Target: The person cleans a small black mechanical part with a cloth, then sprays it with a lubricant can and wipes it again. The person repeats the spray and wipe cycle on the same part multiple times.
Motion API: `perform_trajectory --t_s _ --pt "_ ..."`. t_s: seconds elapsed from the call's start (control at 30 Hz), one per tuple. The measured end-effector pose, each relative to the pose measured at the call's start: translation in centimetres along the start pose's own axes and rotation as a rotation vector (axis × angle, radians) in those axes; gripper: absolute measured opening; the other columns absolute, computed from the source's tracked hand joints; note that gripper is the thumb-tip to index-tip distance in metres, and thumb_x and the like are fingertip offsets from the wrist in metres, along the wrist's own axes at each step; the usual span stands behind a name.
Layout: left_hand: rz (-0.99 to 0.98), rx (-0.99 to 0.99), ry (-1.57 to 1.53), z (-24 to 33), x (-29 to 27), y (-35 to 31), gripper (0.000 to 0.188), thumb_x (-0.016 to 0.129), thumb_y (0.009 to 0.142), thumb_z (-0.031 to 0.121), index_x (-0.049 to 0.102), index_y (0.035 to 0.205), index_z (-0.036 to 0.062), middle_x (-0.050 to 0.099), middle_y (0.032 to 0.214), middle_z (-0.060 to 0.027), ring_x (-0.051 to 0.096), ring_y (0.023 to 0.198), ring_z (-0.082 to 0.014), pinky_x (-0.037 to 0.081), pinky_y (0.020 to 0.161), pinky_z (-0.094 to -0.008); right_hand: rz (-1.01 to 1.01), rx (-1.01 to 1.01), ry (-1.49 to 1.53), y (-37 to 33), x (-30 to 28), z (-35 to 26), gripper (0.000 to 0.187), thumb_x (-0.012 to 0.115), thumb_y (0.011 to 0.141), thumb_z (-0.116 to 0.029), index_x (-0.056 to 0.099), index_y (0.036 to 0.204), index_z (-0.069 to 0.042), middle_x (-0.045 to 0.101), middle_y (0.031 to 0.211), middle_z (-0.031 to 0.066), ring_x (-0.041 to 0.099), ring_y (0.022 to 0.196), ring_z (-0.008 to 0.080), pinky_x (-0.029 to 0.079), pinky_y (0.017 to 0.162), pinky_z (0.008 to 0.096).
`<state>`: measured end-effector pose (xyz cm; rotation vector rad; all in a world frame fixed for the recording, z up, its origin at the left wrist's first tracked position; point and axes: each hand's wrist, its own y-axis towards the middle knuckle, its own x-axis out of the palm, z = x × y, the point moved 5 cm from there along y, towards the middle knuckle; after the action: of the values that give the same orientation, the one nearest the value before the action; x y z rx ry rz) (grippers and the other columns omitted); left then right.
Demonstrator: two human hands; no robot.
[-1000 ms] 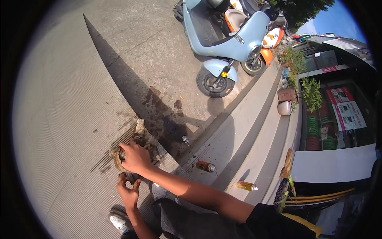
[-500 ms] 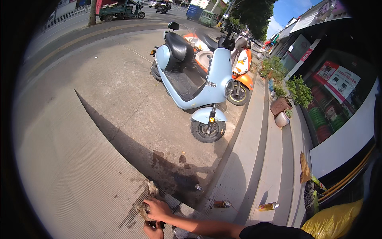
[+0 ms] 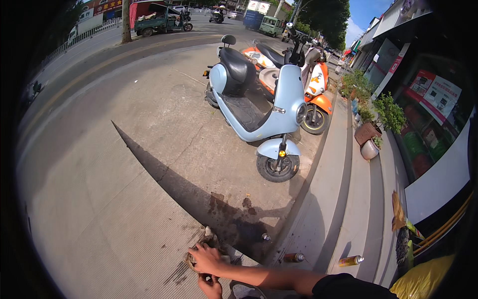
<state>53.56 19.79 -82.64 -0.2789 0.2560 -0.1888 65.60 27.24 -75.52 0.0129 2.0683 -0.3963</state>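
At the lower middle, my right hand (image 3: 206, 260) presses down with closed fingers on a dirty grey-brown rag (image 3: 191, 261). More bunched cloth shows just beyond the hand, by the edge of the ridged concrete slab (image 3: 114, 224). My left hand (image 3: 211, 286) is just below it, fingers curled at a small dark thing that I cannot make out. Dark wet streaks mark the slab around the rag. Right of my hands lie a small can (image 3: 266, 237), a dark spray can (image 3: 294, 257) and a yellow spray can (image 3: 351, 260).
A light-blue scooter (image 3: 279, 119) stands ahead, an orange and white one (image 3: 318, 94) behind it. Steps (image 3: 343, 209) run along the right, with potted plants (image 3: 367, 133) and a yellow bag (image 3: 423, 279). A grey shoe (image 3: 246, 290) shows at the lower edge.
The whole view has shifted, so the scene sits farther right. My right hand remains on the rag, its fingers now lying more across the top. My left hand stays below it.
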Motion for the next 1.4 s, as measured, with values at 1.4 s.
perform_trajectory --t_s 1.4 --pt "-0.298 -0.095 -0.142 -0.9 -1.7 -1.1 0.028 0.087 0.086 0.012 0.067 0.074 -0.0046 0.068 0.079 -0.0082 0.063 0.071 -0.0128 0.052 0.070 -0.0315 0.413 0.233 0.370 -2.6 -8.8 12.6 0.034 0.074 0.085 -0.010 0.069 0.118 -0.004 0.077 0.104 0.0185 0.073 0.102 0.0353 0.055 0.088 0.0403"
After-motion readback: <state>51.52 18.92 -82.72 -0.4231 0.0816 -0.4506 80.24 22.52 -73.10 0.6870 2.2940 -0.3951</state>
